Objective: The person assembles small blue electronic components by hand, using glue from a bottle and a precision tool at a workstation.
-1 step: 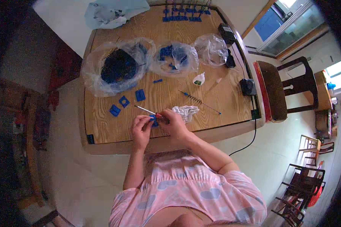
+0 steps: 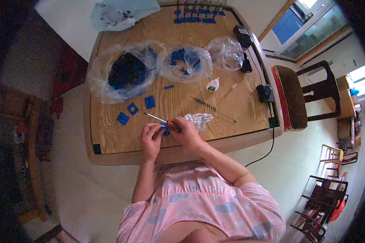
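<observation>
My left hand (image 2: 151, 138) pinches a small blue plastic part (image 2: 165, 130) near the table's front edge. The part is mostly covered by fingers, so its full shape is hidden. In my right hand (image 2: 186, 133) is a screwdriver (image 2: 155, 118) with a red handle; its metal shaft points left, passing above my left fingertips. Just beyond my right hand lies a crumpled white cloth (image 2: 198, 120). Three loose blue plastic pieces sit to the left, among them a square one with a hole (image 2: 132, 108) and an oblong one (image 2: 150, 102). A rod with a black spring (image 2: 209, 106) rests farther right.
Open clear bags of dark parts (image 2: 97, 83) and blue parts (image 2: 206, 67) stand mid-table, beside another clear bag (image 2: 227, 52). A small white bottle (image 2: 213, 84) lies nearby. Blue-based assemblies (image 2: 192, 19) line the far edge. A black adapter (image 2: 265, 93) and cable border the right; a chair (image 2: 292, 97) stands beyond.
</observation>
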A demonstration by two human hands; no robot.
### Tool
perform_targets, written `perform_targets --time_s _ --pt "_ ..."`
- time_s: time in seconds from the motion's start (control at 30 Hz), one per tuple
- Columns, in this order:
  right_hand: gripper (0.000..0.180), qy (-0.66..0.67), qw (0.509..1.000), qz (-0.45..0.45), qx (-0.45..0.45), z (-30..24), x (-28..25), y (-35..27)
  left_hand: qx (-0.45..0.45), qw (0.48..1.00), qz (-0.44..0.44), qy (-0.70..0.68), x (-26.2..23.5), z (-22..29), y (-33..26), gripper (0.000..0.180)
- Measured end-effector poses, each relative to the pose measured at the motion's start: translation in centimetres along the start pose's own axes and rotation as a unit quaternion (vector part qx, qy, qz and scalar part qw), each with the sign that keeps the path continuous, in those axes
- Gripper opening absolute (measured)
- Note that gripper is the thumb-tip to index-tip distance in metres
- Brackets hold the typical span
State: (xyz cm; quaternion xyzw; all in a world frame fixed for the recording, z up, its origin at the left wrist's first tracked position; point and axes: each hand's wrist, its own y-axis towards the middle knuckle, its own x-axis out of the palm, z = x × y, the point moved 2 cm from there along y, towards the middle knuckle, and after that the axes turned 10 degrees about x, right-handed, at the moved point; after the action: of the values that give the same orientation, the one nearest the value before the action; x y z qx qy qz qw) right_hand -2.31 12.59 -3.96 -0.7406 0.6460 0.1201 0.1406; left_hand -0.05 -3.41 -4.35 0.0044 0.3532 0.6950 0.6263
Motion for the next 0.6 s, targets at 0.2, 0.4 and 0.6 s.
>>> perform_targets --time_s 0.2,0.4,0.6 --pt "0.02 0.119 0.989 -0.004 0.082 1.3 0.3 -0.6 -0.024 1.0 -0.003 -0.016 0.1 0.7 0.4 0.017" --pt "0.024 0.216 0.972 -0.019 0.094 0.2 0.3 -0.7 0.028 0.999 0.025 -0.002 0.1 1.0 0.3 0.018" --pt "0.021 0.171 0.982 -0.023 0.083 0.6 0.4 -0.5 0.01 1.0 0.023 -0.005 0.1 0.5 0.3 0.017"
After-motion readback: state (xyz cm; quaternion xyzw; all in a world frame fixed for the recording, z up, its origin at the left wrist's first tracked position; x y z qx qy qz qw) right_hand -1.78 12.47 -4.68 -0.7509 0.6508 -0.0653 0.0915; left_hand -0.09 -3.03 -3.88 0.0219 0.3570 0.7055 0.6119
